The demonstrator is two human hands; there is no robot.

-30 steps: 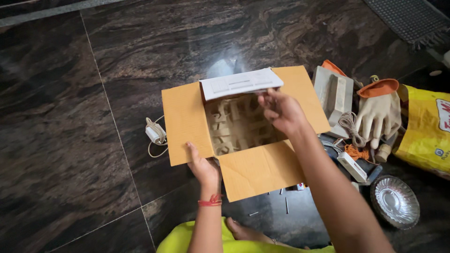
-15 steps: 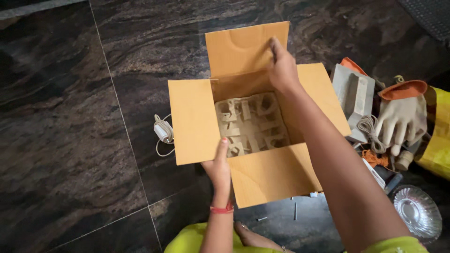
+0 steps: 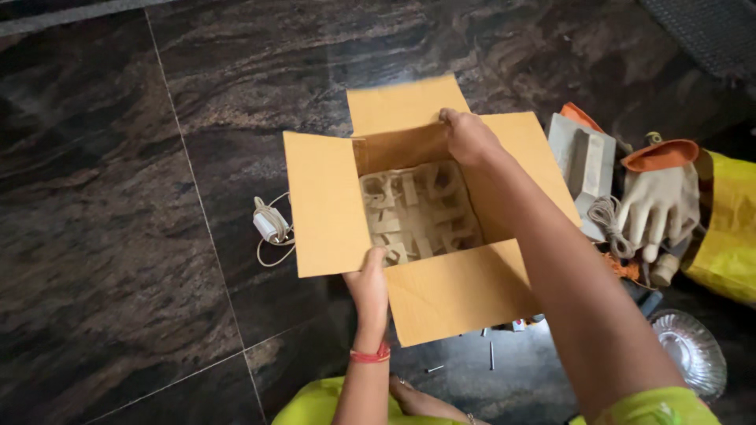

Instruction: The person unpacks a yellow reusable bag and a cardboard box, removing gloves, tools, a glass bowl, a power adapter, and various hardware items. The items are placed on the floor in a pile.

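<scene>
step: opening up the cardboard box on the floor | left hand pinches the near corner, right hand closed on the far flap — pushing it back | next, I'd guess: reach the moulded pulp insert — flaps need to stay clear

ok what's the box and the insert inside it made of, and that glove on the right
Box: brown corrugated cardboard by the look, matte, with stiff creased flaps. Insert: probably moulded paper pulp, dull grey-beige with pressed ridges. Glove: looks like rubber, smooth pale fingers and an orange cuff.
</scene>
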